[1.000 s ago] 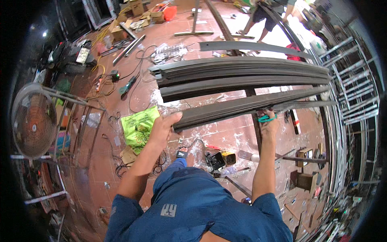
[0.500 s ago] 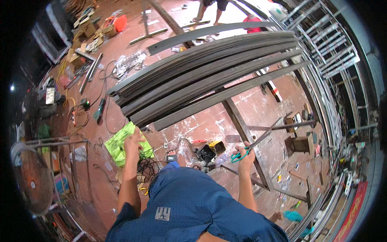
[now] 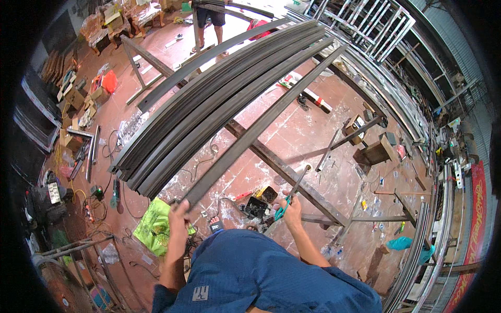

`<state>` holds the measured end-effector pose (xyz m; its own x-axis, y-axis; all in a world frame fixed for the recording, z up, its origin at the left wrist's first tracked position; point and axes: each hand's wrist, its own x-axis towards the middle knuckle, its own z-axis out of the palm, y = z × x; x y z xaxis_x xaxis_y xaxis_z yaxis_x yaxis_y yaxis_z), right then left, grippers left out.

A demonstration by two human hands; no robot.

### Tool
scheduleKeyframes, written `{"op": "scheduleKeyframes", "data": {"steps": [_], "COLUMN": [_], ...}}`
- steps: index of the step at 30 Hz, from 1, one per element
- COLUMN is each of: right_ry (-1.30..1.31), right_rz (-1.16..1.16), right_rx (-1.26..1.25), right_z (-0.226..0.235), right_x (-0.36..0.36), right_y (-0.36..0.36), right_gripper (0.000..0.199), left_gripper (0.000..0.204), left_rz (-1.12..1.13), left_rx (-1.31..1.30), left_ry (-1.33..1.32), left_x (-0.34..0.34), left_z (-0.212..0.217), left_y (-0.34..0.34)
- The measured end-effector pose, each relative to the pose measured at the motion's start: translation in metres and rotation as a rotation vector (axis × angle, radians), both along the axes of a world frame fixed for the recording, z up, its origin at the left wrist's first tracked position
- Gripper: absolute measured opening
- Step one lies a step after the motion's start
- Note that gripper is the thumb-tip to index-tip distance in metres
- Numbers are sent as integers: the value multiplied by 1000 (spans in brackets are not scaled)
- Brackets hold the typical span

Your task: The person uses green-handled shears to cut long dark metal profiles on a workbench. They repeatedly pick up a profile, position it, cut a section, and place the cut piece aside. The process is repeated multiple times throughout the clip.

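Note:
My left hand (image 3: 179,216) is closed on the near end of a long dark metal bar (image 3: 250,135). This bar lies apart from the stack of similar metal bars (image 3: 214,94), on the side nearest me, and crosses a brown metal support beam (image 3: 292,175). In my right hand (image 3: 292,209) is a teal-handled tool (image 3: 282,208) with a long slim shaft pointing away from me; its exact kind is unclear. A lime-green bag (image 3: 154,227) lies on the floor beneath my left hand.
A black box and a yellow-black box (image 3: 269,194) stand on the floor before my feet. At the left is a round fan (image 3: 62,295); cables trail nearby. Metal frames (image 3: 365,26) line the right. Another person's legs (image 3: 211,31) show beyond the stack.
My left hand has come onto the nearest bar's end, and that bar now sits farther from the stack. My right hand has moved left with the teal-handled tool. The view has turned.

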<state>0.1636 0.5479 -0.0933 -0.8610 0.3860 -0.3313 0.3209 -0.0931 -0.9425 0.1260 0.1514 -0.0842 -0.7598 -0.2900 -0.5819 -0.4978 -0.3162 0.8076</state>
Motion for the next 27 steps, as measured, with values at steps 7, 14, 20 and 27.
{"op": "scheduleKeyframes", "data": {"steps": [7, 14, 20, 27], "right_ry": [36, 163, 124, -31], "right_rz": [-84, -175, -264, -181], "right_rx": [-111, -233, 39, 188], "right_z": [9, 17, 16, 7], "right_x": [-29, -93, -160, -194], "right_y": [21, 46, 65, 84], "right_gripper": [49, 46, 68, 59], "left_gripper": [52, 69, 64, 65], "left_rz": [-322, -279, -343, -274], "left_rx": [-158, -397, -902, -969], "left_ry": [60, 116, 31, 22], "left_x": [89, 171, 249, 323], "left_z": [5, 35, 50, 25], "left_y": [39, 8, 11, 21]}}
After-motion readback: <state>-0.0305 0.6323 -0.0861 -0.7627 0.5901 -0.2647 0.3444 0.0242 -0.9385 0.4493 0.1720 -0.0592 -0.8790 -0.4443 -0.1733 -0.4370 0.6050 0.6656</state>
